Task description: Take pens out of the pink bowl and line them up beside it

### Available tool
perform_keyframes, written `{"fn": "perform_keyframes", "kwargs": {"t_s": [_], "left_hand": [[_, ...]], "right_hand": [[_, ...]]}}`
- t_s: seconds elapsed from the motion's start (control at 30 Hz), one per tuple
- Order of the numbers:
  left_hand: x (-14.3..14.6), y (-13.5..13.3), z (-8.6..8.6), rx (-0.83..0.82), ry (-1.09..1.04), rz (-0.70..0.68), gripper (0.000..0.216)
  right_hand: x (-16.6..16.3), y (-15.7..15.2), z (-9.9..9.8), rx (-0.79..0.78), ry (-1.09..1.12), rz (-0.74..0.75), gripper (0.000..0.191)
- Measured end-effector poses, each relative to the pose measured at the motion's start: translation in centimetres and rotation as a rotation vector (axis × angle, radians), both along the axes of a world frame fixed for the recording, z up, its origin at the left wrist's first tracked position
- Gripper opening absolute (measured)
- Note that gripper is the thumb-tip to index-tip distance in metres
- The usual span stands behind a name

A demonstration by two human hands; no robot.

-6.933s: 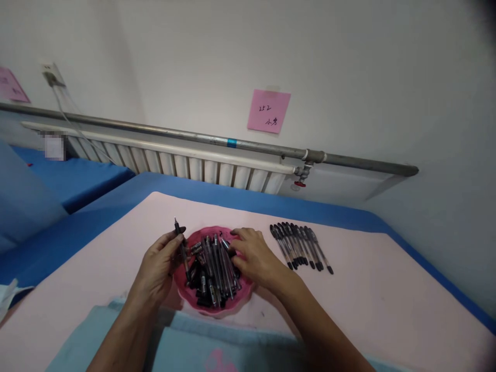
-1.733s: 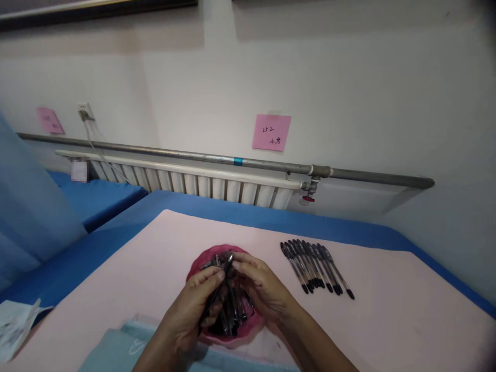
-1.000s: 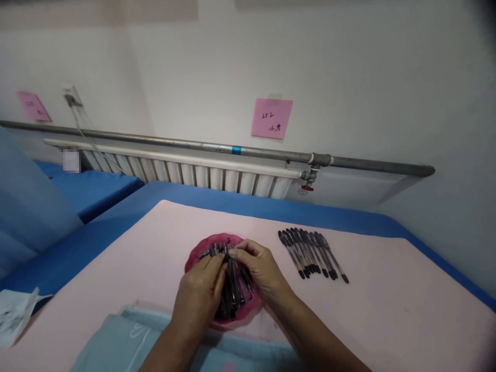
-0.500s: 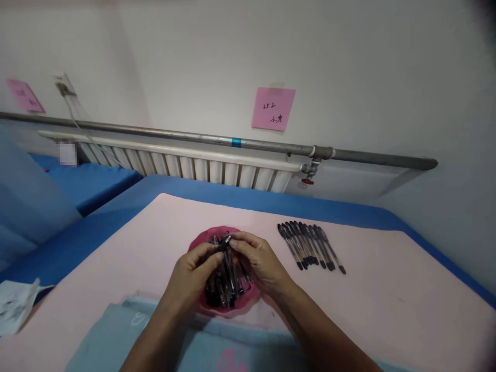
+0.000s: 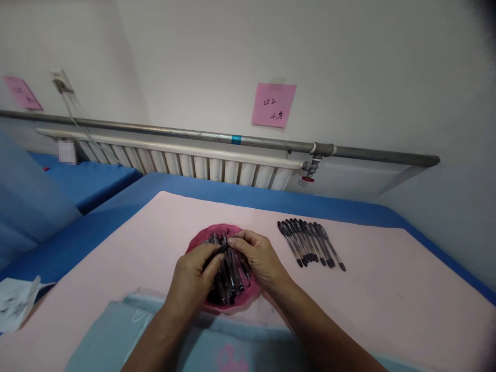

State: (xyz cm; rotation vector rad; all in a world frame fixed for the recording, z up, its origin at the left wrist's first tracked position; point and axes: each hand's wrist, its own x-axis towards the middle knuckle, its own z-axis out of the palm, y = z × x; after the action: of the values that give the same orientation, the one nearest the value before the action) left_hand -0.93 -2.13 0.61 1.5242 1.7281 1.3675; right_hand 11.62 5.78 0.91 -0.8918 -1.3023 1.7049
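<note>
Over a round pink basket (image 5: 203, 233), my left hand (image 5: 189, 276) and my right hand (image 5: 263, 261) meet with their fingertips almost together. Between them is a dark pen (image 5: 223, 248), its left part pinched by my left thumb and forefinger. My right thumb and forefinger close on its other end, which they mostly cover; whether a cap is there I cannot tell. Loose clear-barrelled pens (image 5: 232, 279) with black ends fill the basket below my hands. To the right, a row of several capped pens (image 5: 310, 243) lies side by side on the pink mat (image 5: 380, 289).
A light blue cloth (image 5: 104, 330) with a pink print lies at the near edge, under my forearms. The blue tabletop (image 5: 271, 196) borders the mat, with a radiator (image 5: 201, 166) and pipe behind it. White paper (image 5: 15, 302) lies at far left.
A shiny pen tip that showed between my fingertips is now out of sight, and a black section shows there instead. Both hands stay over the basket; the row of pens is unchanged.
</note>
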Motion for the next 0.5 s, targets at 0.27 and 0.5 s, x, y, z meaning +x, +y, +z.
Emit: {"fn": "perform_keyframes", "kwargs": {"t_s": [0.27, 0.5], "left_hand": [[0.51, -0.09, -0.48, 0.048, 0.389, 0.089, 0.021], [0.05, 0.57, -0.43, -0.163, -0.305, -0.007, 0.015]], "right_hand": [[-0.06, 0.21, -0.75, -0.025, -0.03, -0.014, 0.023], [-0.17, 0.21, -0.75, -0.116, 0.09, 0.14, 0.018]]}}
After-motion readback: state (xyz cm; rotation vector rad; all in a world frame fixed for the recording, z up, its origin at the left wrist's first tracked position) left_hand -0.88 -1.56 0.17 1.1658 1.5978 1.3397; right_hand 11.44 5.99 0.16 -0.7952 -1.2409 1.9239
